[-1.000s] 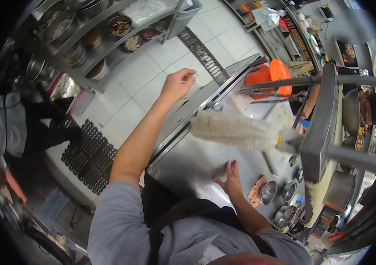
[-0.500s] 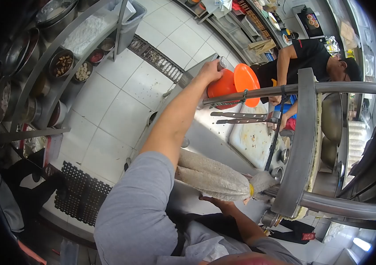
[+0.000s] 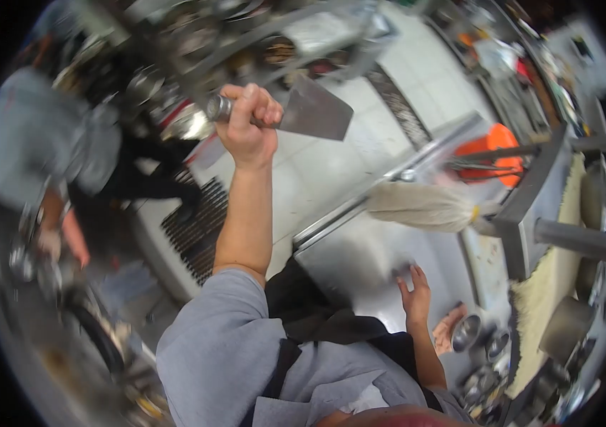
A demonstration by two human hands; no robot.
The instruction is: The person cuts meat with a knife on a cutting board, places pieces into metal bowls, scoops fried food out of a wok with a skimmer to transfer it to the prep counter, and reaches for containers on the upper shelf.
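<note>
My left hand (image 3: 249, 124) is raised at upper left, its fingers wrapped round the handle of a metal tool. The tool's wide flat blade (image 3: 317, 110) points right and shows over the floor and shelf edge. My right hand (image 3: 415, 290) is low over the steel counter (image 3: 360, 249), its thumb and fingers apart; whether it touches the surface I cannot tell. A cloth-wrapped bundle (image 3: 420, 206) tied with a yellow band sticks out above the counter from a metal frame.
An orange container (image 3: 492, 156) sits at the counter's far end. Metal bowls (image 3: 467, 331) stand right of my right hand. Another person (image 3: 54, 142) in grey is at left. The metal frame (image 3: 531, 213) stands at right, shelves (image 3: 296, 35) at the top.
My left hand has come back from beside the orange container and lifted the metal tool high to the left. My right hand shows again beyond the bundle. The view has turned.
</note>
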